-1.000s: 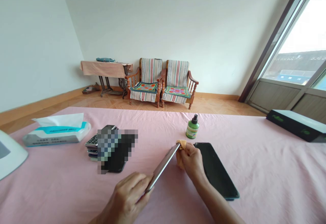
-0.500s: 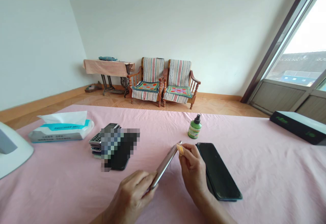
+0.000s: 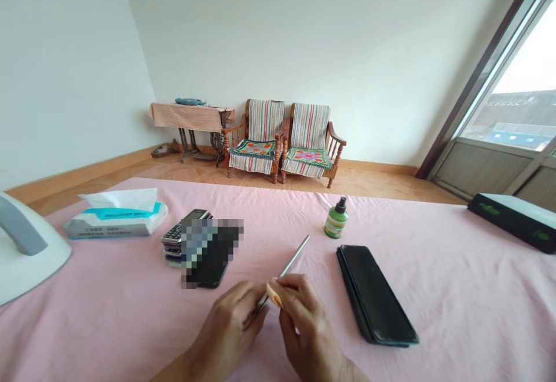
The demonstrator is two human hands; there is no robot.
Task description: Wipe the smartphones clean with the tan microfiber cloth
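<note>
My left hand (image 3: 228,324) is closed around the lower end of a slim silver phone (image 3: 296,255), tilted so that its narrow edge faces me. Between the thumb and fingers of my right hand (image 3: 308,327) is a small cream-and-orange piece (image 3: 274,293), perhaps folded cloth or sponge. That piece sits against the phone's edge, close to my left fingertips. To the right lie black phones (image 3: 377,295), one on top of another. A green spray bottle (image 3: 336,222) with a black top stands beyond my hands.
Left of my hands is a stack of keypad phones (image 3: 172,248) beside a black phone (image 3: 212,275), partly pixelated. Farther left are a tissue pack (image 3: 115,225) and a white-and-grey rounded object (image 3: 39,266). A black box (image 3: 512,222) rests at the right on the pink cloth (image 3: 469,306).
My right hand has slid the small piece down along the phone's edge, from the far end to near my left hand. The view has shifted slightly left.
</note>
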